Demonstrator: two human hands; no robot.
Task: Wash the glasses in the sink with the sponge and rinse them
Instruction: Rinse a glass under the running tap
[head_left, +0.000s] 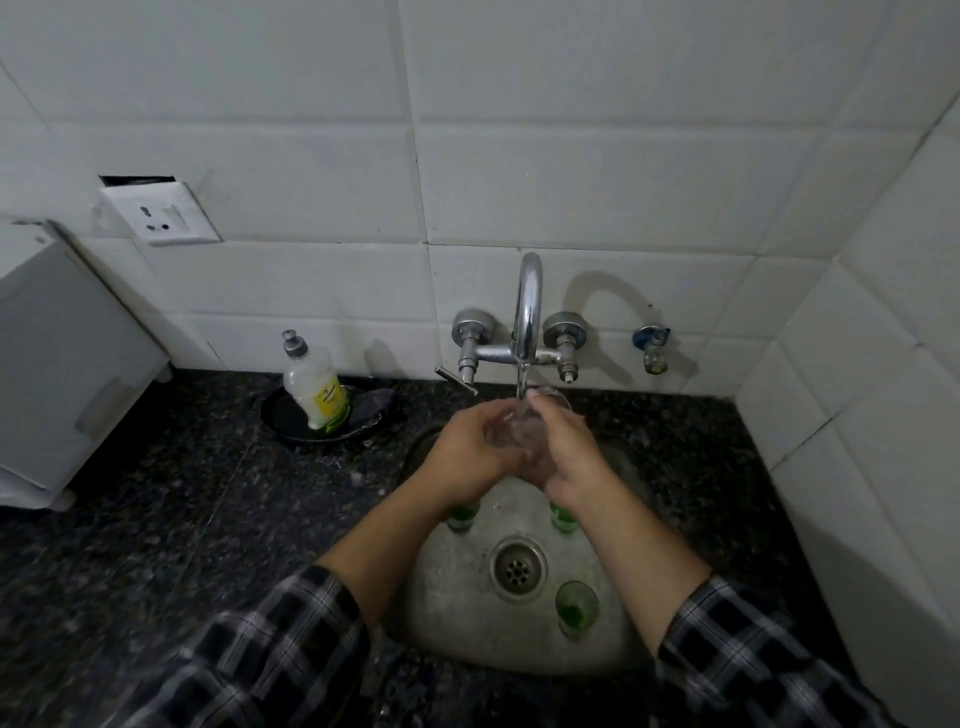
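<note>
Water runs from the chrome tap onto a clear glass that I hold over the steel sink. My left hand grips the glass from the left and my right hand wraps around it from the right. Three green-tinted glasses stand in the basin: one under my left wrist, one under my right wrist, one beside the drain. No sponge shows in view.
A dish-soap bottle stands in a black dish on the dark granite counter left of the sink. A white appliance sits at far left. Tiled walls close in behind and on the right, with a small valve.
</note>
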